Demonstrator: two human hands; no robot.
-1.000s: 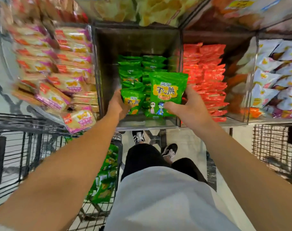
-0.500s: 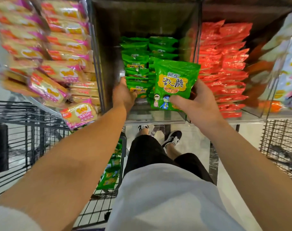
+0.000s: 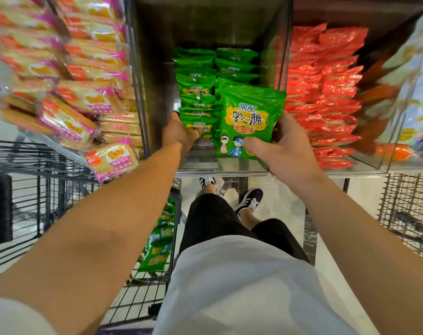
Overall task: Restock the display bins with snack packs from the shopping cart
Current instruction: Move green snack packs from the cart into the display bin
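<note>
The middle bin (image 3: 157, 93) stands open toward the person, with bare room above its two rows of green packs (image 3: 196, 76) up to the dark back wall; its clear side walls close it left and right; the right hand (image 3: 285, 146) with a green pack (image 3: 249, 117) fills the front right of the mouth, the left hand (image 3: 179, 134) the front left; pink packs (image 3: 68, 122) overhang at left, beside the cart (image 3: 48, 189); red packs (image 3: 326, 93) crowd the bin at right.

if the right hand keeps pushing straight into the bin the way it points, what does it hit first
Most likely the right-hand column of green snack packs already stacked in the middle bin; the green pack held by the right hand would meet them first. Depth is unclear.
</note>
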